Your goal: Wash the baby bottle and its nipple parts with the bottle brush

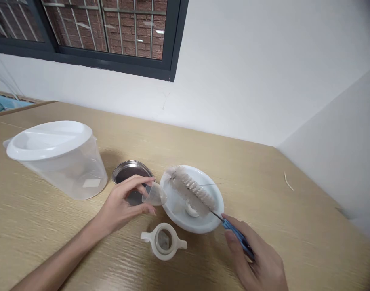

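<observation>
Beyond and left of the left hand (121, 202), on the table (248, 169), a clear tub (70, 173) with a white lid. Just behind the left fingers, a metal dish (132, 162), partly hidden. In the left hand, gripped between thumb and fingers, a small clear cup (154, 194). Nearer, between both hands, a white two-handled ring (175, 242). Above it, also between the hands, a white bowl (221, 200). Over the bowl, a bristle brush (200, 194), gripped by its blue handle in the right hand (259, 256). Beyond the right hand, rightmost, a thin pale strip (288, 181).

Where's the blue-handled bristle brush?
In the head view, right of centre: the person's right hand holds the blue-handled bristle brush, its bristles over the round white bowl.
</observation>
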A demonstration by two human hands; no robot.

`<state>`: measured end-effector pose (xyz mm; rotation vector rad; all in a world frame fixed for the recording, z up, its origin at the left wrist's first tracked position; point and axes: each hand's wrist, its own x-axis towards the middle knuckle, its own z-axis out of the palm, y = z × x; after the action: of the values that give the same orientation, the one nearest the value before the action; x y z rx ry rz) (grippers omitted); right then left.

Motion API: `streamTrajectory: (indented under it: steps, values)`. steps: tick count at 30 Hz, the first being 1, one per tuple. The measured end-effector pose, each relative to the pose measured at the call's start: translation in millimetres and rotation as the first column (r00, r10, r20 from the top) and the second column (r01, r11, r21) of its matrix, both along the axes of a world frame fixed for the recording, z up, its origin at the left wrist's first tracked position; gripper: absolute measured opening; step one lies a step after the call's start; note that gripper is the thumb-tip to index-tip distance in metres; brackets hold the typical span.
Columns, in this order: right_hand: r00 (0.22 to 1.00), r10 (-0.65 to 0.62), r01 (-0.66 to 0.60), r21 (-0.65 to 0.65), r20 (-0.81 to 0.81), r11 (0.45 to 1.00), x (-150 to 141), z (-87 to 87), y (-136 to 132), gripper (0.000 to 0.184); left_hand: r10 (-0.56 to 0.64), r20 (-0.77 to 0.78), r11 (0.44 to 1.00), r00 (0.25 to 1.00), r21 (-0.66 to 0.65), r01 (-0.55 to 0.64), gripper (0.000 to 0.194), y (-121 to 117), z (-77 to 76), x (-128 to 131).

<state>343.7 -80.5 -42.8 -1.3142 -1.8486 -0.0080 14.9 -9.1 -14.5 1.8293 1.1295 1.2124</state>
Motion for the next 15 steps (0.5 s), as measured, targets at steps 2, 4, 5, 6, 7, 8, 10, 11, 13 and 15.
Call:
streamTrajectory:
  steps: [2,4,5,6,7,8,10,11,13,15]
  values:
    - [1.0,-0.004,0.004,-0.006,-0.01,1.0,-0.6,-0.1,-0.3,0.024,-0.021,0.017,1.0,1.0,0.008,0.021,0.057,0.8,-0.2,-1.1]
    - [1.0,-0.012,0.012,-0.014,-0.011,1.0,-0.9,-0.1,-0.6,0.025,-0.03,0.029,0.999,0.999,0.014,0.03,0.058,1.6,-0.5,-1.9]
    - [1.0,-0.016,0.016,-0.016,-0.011,1.0,-1.0,-0.1,-0.8,0.025,-0.031,0.029,0.999,0.999,0.013,0.031,0.058,2.0,-0.7,-2.1]
    - [1.0,-0.018,0.018,-0.015,-0.011,1.0,-0.9,-0.1,-0.8,0.025,-0.031,0.026,0.999,0.999,0.012,0.031,0.058,2.2,-1.0,-2.3]
    - [1.0,-0.02,0.019,-0.013,-0.009,1.0,-0.8,0.0,-0.9,0.025,-0.032,0.023,0.999,0.999,0.01,0.032,0.058,2.3,-1.1,-2.3]
    - [1.0,-0.02,0.02,-0.01,-0.008,1.0,-0.7,0.0,-0.8,0.025,-0.033,0.021,0.999,0.999,0.006,0.033,0.058,2.3,-1.1,-2.2]
    - [1.0,-0.017,0.017,-0.009,-0.004,1.0,-0.5,0.1,-0.7,0.024,-0.035,0.022,0.999,0.999,-0.003,0.035,0.058,2.0,-0.6,-1.8]
    - [1.0,-0.014,0.014,-0.007,-0.002,1.0,-0.3,0.1,-0.6,0.024,-0.035,0.026,0.999,0.999,-0.008,0.035,0.058,1.7,-0.1,-1.5]
    - [1.0,-0.006,0.006,0.0,-0.001,1.0,-0.2,0.1,-0.6,0.024,-0.035,0.034,0.999,0.999,-0.013,0.036,0.057,1.0,1.2,-0.8]
    - [1.0,-0.004,0.004,0.003,0.001,1.0,-0.1,0.0,-0.7,0.024,-0.031,0.034,0.999,0.999,-0.014,0.031,0.056,0.3,2.2,-0.5]
